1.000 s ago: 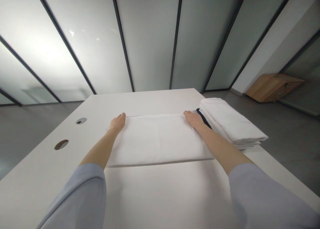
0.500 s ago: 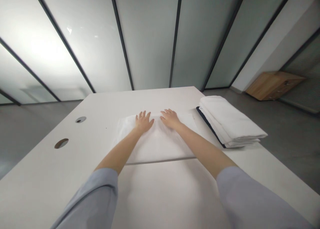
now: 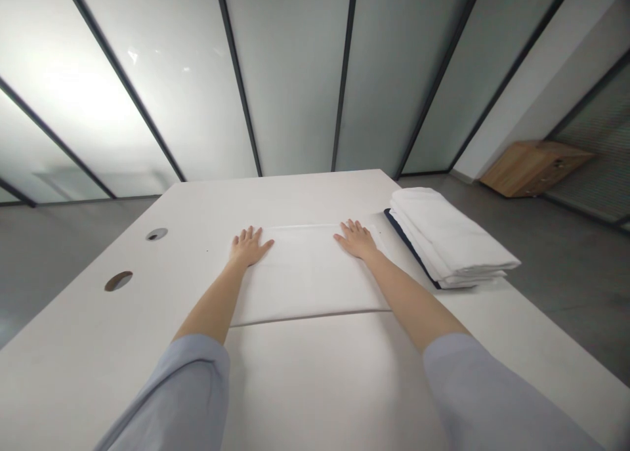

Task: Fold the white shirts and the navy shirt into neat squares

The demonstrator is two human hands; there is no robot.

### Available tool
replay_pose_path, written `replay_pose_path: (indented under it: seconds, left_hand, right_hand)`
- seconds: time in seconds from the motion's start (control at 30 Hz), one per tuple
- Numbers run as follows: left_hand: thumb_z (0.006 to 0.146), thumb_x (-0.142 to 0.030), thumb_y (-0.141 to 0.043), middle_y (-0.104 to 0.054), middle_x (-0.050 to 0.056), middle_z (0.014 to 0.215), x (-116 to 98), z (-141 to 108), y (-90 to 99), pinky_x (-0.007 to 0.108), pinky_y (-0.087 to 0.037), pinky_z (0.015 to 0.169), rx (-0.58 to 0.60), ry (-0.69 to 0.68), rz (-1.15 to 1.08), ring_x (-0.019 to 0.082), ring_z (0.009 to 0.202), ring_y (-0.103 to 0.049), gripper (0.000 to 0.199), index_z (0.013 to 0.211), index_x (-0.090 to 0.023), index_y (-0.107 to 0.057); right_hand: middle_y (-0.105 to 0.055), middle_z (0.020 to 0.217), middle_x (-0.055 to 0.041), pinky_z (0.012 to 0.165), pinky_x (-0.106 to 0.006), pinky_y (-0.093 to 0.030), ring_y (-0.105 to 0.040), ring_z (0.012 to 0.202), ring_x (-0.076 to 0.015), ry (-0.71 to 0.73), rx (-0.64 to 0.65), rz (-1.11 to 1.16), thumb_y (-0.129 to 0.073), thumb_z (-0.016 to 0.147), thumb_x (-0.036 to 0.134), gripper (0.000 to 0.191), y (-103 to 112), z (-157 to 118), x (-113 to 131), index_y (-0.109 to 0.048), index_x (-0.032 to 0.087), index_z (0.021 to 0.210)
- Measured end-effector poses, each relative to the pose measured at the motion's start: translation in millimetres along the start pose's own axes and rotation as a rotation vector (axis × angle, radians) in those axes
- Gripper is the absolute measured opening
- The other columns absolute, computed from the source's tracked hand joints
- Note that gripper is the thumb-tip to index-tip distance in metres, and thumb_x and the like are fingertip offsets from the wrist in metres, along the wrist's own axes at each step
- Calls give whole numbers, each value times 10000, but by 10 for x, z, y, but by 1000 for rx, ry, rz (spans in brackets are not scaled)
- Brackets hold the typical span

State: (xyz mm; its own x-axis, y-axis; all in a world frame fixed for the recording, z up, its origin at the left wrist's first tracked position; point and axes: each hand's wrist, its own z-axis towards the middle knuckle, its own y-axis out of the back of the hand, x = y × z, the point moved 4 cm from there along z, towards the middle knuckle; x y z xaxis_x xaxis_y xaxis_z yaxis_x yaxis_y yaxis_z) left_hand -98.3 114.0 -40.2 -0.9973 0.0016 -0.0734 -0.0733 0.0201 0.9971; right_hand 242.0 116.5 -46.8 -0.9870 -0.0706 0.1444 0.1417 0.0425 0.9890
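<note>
**Two hands: the left hand (image 3: pixel 250 247) and the right hand (image 3: pixel 357 239) are lying open on a folded white cloth (image 3: pixel 308 274)**

The folded white cloth is lying flat near the middle of a white rectangular table (image 3: pixel 305 188), with its long edges running left to right. The left hand is resting palm down at the far left corner of the cloth. The right hand is resting palm down near the far right corner. On both hands, the fingers are spread and pointing inward and toward the far side. Neither hand is gripping or pinching the fabric; each is fully open, touching only the cloth's top surface.

A stack of folded white towels (image 3: pixel 447 237) is sitting just to the right of the cloth, near the right hand but not touching it. A navy-edged layer (image 3: pixel 408 247) is showing along the stack's left underside. Two round holes (image 3: pixel 156 234) (image 3: pixel 119 281) are interrupting the tabletop to the left of the cloth. Light-blue sleeves (image 3: pixel 182 385) (image 3: pixel 492 398) are covering both forearms at the near side. A low wooden cabinet (image 3: pixel 529 169) is standing on the grey floor (image 3: pixel 566 306) beyond the table to the far right, and frosted glass panels (image 3: pixel 290 77) are lining the far side.
</note>
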Motion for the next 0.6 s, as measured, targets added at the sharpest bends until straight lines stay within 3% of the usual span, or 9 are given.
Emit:
replay_pose_path:
  seconds: [0.17,0.3,0.43,0.5,0.6]
  left_hand:
    - [884,-634,-285,-247,130,1548,208,-87,4,466,-214,1126,-13,-19,-11,304,1417,-230,740,1477,-193,-302]
    - [884,-560,-368,-329,149,1511,133,-135,94,469,-214,1125,-128,-17,19,311,1393,-287,673,1427,-163,-382]
    - [885,-405,-419,-337,152,1507,-306,-331,173,447,-219,1126,-230,-57,-4,293,1391,-292,599,1420,-141,-372]
    - [900,-433,-382,-365,150,1492,-607,-538,132,420,-269,1105,-199,-111,-91,283,1373,-329,602,1421,-133,-369]
    - [921,-506,-296,-311,141,1521,-974,-925,-7,444,-235,1116,-96,-219,-131,291,1400,-277,635,1448,-155,-336]
  right_hand:
    - [-201,1555,-167,1116,-460,-188,-175,1422,-309,1,-13,13,-287,942,536,668,7,-9,-39,-287,136,1477]
    - [-247,1531,-203,1112,-465,-192,-202,1413,-322,-37,-58,-9,-347,941,463,616,60,-40,30,-344,98,1437]
    - [-249,1531,-200,1124,-470,-156,-161,1423,-328,-16,-112,4,-392,917,341,588,152,-221,415,-327,75,1437]
    - [-260,1533,-177,1129,-458,-158,-152,1427,-319,42,-107,62,-382,916,354,608,160,-409,681,-298,84,1455]
    - [-272,1536,-147,1131,-448,-165,-169,1423,-317,150,-46,100,-338,930,430,632,81,-780,984,-290,109,1472]
